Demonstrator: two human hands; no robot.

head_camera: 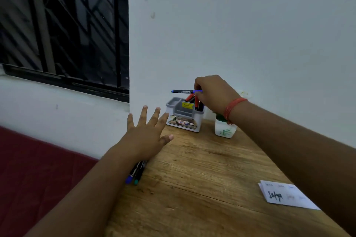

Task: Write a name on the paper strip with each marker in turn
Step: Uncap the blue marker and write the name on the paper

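Right hand (213, 94), centre frame, grips a blue marker (185, 91) by one end. The marker lies level, long axis left-right, just above the grey pen holder (184, 119) with more markers standing in it. Left hand (148, 132) is empty, fingers spread, hovering at the table (192, 188) edge left of the holder. Two markers (135, 174) lie under the left wrist, lower centre. Paper strip (285, 195) sits lower right, one dark name plus faint ones on it. The strip lies on the right arm's side, well apart from the marker, toward the bottom right; the right hand is nearer. Probably cap off next; which end is the cap I cannot tell.
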